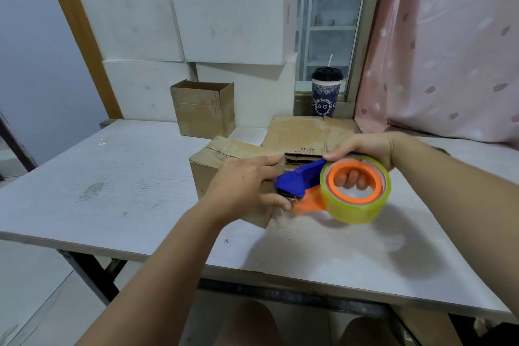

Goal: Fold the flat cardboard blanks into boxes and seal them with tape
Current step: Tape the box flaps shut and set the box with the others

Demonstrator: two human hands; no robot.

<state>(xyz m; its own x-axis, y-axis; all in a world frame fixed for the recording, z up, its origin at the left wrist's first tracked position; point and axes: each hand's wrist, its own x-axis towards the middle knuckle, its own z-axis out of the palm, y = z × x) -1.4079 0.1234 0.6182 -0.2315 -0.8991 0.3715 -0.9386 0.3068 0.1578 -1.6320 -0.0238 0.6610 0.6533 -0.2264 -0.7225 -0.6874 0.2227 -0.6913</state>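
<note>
Behind the left hand (247,185) stands an open brown box (203,109); behind the right hand (362,154), a paper cup (327,93) and a pink curtain (449,50). The right hand grips the blue-orange tape dispenser (303,174), fingers curled through its glossy roll. The left hand rests on the rough cardboard box (207,168), covering its corner; whether it pinches tape I cannot tell. Beneath both lies a white table (112,177).

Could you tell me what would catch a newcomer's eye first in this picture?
The blue-and-orange tape dispenser with its yellowish roll, held mid-frame: fingers of the right hand curl through the core, the left hand sits at the cutter end, over a cardboard box on the white table. Behind, white boxes are stacked, with a pink curtain at right.
</note>
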